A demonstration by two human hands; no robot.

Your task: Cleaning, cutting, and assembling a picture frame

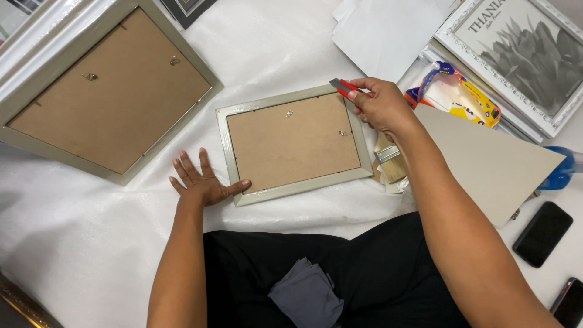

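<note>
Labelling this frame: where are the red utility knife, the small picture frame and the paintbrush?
red utility knife [347,88]: head view, red body by the fingers.
small picture frame [291,143]: head view, brown backing board.
paintbrush [388,155]: head view, metal ferrule.

Face-down silver frame [296,144], red cutter [347,88] above

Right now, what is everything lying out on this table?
small picture frame: one, silver, face down at centre
large picture frame: one, silver, face down, upper left
utility knife: one, red, at the small frame's top right corner
paintbrush: one, pale bristles, right of the small frame
grey board: one, right
framed print: one, white frame, upper right
phones: two, black, lower right
left hand: flat on the white sheet, thumb at the small frame
right hand: grips the knife
</note>
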